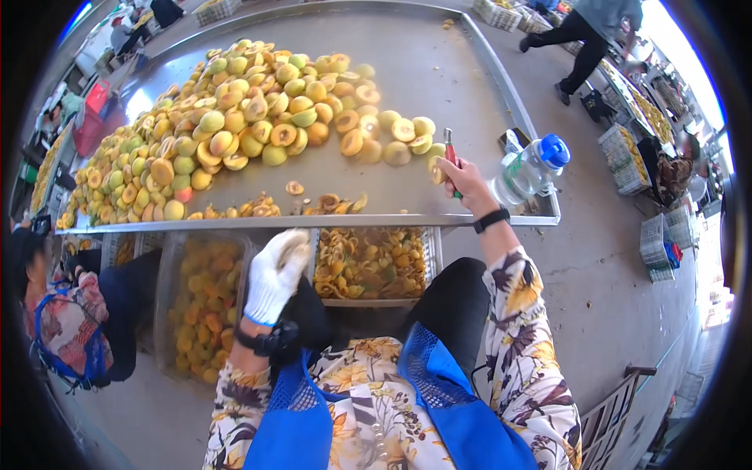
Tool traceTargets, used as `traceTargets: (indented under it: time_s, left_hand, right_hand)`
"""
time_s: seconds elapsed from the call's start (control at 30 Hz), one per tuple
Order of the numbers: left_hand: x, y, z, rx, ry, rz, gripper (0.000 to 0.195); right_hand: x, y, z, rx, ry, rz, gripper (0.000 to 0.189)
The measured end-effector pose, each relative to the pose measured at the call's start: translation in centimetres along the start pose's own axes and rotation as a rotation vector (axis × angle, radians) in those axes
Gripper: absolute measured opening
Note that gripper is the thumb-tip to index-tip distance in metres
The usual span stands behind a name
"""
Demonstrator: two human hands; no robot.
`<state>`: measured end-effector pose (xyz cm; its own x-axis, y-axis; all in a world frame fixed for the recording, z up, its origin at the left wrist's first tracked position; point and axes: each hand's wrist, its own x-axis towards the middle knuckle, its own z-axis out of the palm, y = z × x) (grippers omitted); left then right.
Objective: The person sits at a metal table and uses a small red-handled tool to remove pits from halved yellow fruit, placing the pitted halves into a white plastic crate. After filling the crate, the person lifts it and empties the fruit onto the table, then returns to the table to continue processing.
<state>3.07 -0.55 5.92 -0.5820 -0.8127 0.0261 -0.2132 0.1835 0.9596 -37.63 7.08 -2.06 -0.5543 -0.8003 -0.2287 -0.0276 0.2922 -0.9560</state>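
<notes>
My right hand (464, 181) grips a small pitting tool with a red handle (450, 154), its metal tip pointing up, above the right part of the steel table (405, 202). A halved yellow fruit (436, 170) is at its fingers. My left hand (276, 273), in a white knit glove, is in front of the table's near edge, its fingers curled around something brownish, perhaps a fruit half; it is blurred. Beyond, a large heap of halved peach-like fruit (258, 111) covers the table's left and middle. Scraps and pits (332, 204) lie along the near edge.
A plastic bottle with a blue lid (526, 170) stands at the table's right corner. Below the near edge are a crate of fruit scraps (370, 264) and a clear tub of fruit (202, 311). Another person (70, 317) sits at the left; one walks (587, 41) at the upper right.
</notes>
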Motion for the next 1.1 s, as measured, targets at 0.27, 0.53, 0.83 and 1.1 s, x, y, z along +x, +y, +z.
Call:
traceTargets:
  time_s: [0.27, 0.53, 0.83, 1.1]
  left_hand:
    - [2.1, -1.1, 8.8, -0.396, -0.129, -0.030, 0.043]
    - [0.2, -9.2, 10.1, -0.643, -0.001, -0.345, 0.035]
    - [-0.3, -7.5, 8.1, -1.002, 0.023, -0.440, 0.030]
    - [-0.5, -6.3, 9.0, -0.960, 0.104, -0.374, 0.025]
  right_hand:
    - [-15.2, -3.9, 13.0, 0.968, -0.487, 0.312, 0.046]
    - [-17.2, -1.6, 16.4, -0.266, 0.107, -0.153, 0.039]
    - [-21.8, -0.6, 17.7, -0.505, -0.023, -0.222, 0.025]
    - [-22.4, -0.1, 18.1, -0.522, -0.086, -0.178, 0.024]
